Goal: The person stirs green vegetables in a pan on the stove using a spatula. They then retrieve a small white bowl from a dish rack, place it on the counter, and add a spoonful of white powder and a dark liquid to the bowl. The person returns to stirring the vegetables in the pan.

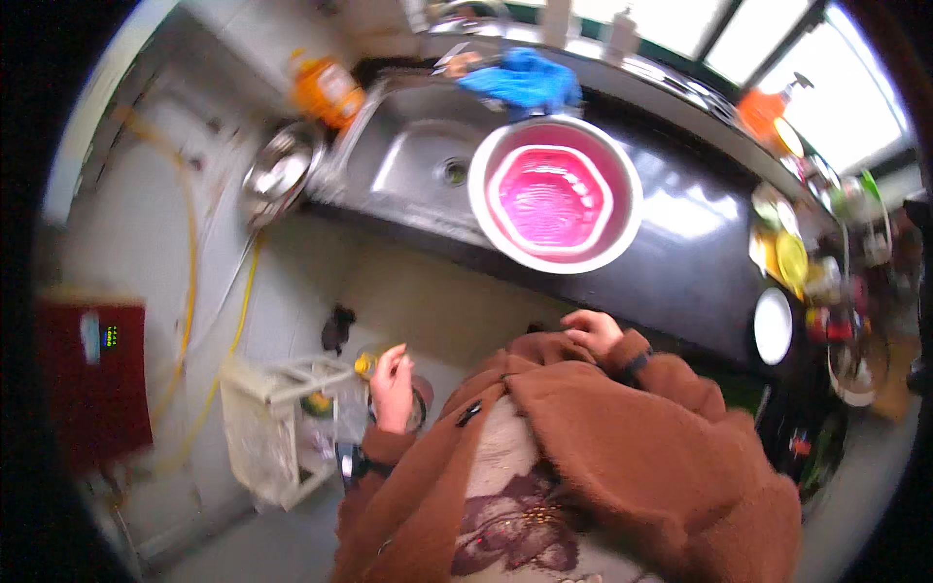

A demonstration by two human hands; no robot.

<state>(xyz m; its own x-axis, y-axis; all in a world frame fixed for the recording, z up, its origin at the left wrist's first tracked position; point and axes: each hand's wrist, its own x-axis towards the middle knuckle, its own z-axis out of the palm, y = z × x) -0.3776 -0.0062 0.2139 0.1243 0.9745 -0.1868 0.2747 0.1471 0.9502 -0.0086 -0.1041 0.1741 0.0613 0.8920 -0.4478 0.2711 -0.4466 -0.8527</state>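
My left hand point(393, 397) hangs at my left side with nothing in it, its fingers loosely bent. It is near a cream plastic rack point(259, 390) on the floor. My right hand point(596, 334) holds nothing and hovers by the counter's front edge, fingers half curled. In front of me a round pink plastic basin point(485, 142) with a white rim straddles the right side of the steel sink point(408, 164) and the dark countertop point(685, 270). Inside it shows a pink angular shape with a white edge; whether water fills it, I cannot tell.
A blue cloth point(528, 76) lies behind the basin. An orange bottle point(328, 87) and a metal bowl point(280, 171) stand left of the sink. A white plate point(773, 326) and a yellow dish point(791, 259) are at the right. An orange spray bottle point(762, 109) is on the sill.
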